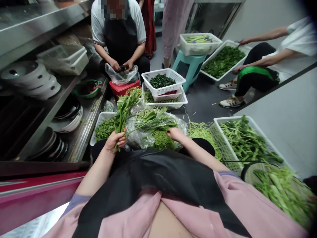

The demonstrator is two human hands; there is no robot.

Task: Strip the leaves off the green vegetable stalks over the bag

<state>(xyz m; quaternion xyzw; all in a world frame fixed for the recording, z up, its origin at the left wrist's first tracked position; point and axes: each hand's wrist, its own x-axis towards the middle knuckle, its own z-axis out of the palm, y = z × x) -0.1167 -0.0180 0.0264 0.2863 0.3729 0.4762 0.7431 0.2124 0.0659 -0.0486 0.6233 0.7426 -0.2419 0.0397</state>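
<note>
A bunch of leafy green stems (123,110) stands upright in my left hand (116,140), whose fingers are wrapped round the stalks. My right hand (175,134) is at the right side of an open clear plastic bag (142,137), its fingers pinched together over the greens; what they hold, if anything, is too small to tell. Thin green stems (162,138) fill the bag between my two hands. One long stem with a leaf slants from my left hand across the bag. Behind my left hand, a white basket (93,138) holds more greens.
Baskets of vegetables stand ahead (182,81) and at the right (231,147). Loose stems (201,134) lie beside the bag. A round board (250,172) with stalks is at the lower right. Metal shelves (81,138) with dishes line the left. Two people sit working nearby.
</note>
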